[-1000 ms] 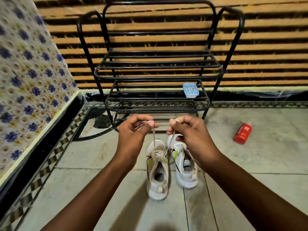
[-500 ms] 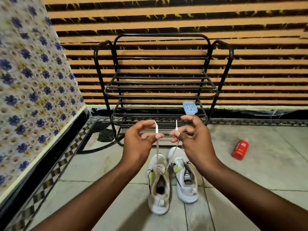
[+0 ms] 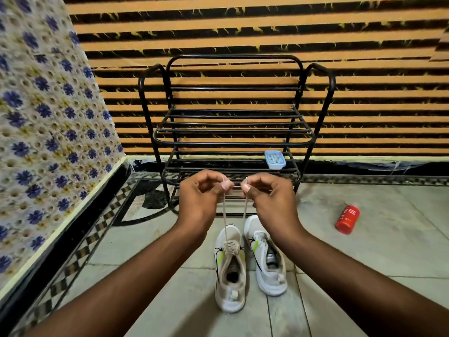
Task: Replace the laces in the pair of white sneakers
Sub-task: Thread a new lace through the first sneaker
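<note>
Fingers of the left hand (image 3: pixel 198 198) pinch one end of the lace (image 3: pixel 225 215), and the right hand (image 3: pixel 269 198) pinches the other; both strands run taut down to the left sneaker (image 3: pixel 229 271) on the tiled floor (image 3: pixel 364 259). Its pair, the right sneaker (image 3: pixel 267 259), stands just beside it, before a black shoe rack (image 3: pixel 230 127).

Red bottle (image 3: pixel 347 219) lying on the floor, white lettering along its side too blurred to read, blue box (image 3: pixel 274 160) on the rack (image 3: pixel 233 132), raised marks illegible
</note>
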